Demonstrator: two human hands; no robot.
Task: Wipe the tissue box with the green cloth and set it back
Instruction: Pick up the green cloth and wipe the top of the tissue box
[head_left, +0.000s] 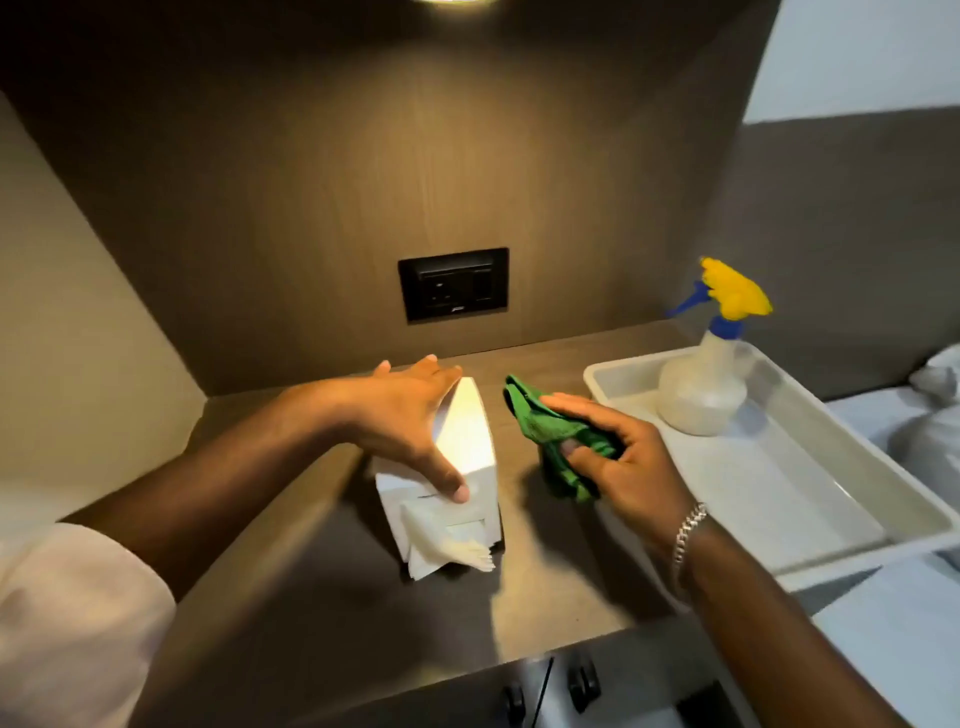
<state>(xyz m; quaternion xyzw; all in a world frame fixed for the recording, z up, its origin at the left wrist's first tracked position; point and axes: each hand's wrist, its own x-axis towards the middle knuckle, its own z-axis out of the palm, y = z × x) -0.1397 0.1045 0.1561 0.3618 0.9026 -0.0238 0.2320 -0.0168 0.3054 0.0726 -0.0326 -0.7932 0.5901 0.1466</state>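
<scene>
Two hands are at work here, and we read this as the wiping step in hand, or just about to begin. Our left hand grasps the white tissue box, fingers spread over its far side and the thumb pressed on the near face, tipping it up on the brown counter with a tissue spilling out toward the front edge. The box sits about mid-counter, between the back wall and the front edge. Our right hand is clenched around the bunched green cloth, which hangs just beside the box's right face, close but, as far as we can tell, not touching. The next move, we judge, calls for bringing the cloth across onto that lit face while the left hand steadies the box, then turning it to reach the other sides before standing it back down. The loose tissue could catch under the cloth. Along the counter's right edge a white tray holds a spray bottle near its far end, close to our right elbow's path. A black socket plate sits on the back wall, well clear.
</scene>
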